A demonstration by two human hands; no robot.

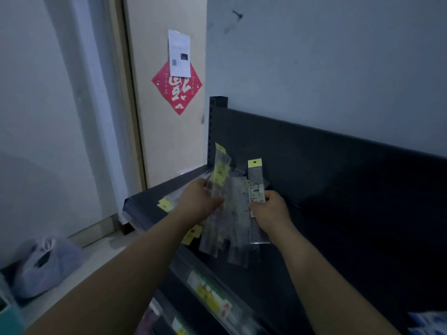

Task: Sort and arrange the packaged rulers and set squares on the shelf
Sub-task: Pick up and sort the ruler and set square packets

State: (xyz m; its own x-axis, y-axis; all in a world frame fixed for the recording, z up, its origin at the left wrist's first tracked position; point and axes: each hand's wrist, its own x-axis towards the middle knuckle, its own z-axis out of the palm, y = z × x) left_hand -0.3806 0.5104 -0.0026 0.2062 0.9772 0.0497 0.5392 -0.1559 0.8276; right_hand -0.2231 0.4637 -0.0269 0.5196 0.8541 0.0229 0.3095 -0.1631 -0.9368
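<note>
Head view shows the fingers [207, 186] of the left hand [199, 203] curled round the lower part of one clear pack [220, 169], so that its yellow header stands up and leans slightly left. The right hand [272, 210] pinches a second pack [255, 180] beside its printed label and holds it almost upright, long axis running up towards the back panel [326, 160]. Between and below the two hands, a fan of loose packs [229, 233] lies flat on the dark shelf [338, 226], long axes pointing roughly away from the person. Both hands are just beside it, the left apparently overlapping its top. In the dim, blurred light I cannot tell rulers from set squares, nor how many packs the left hand grips.
</note>
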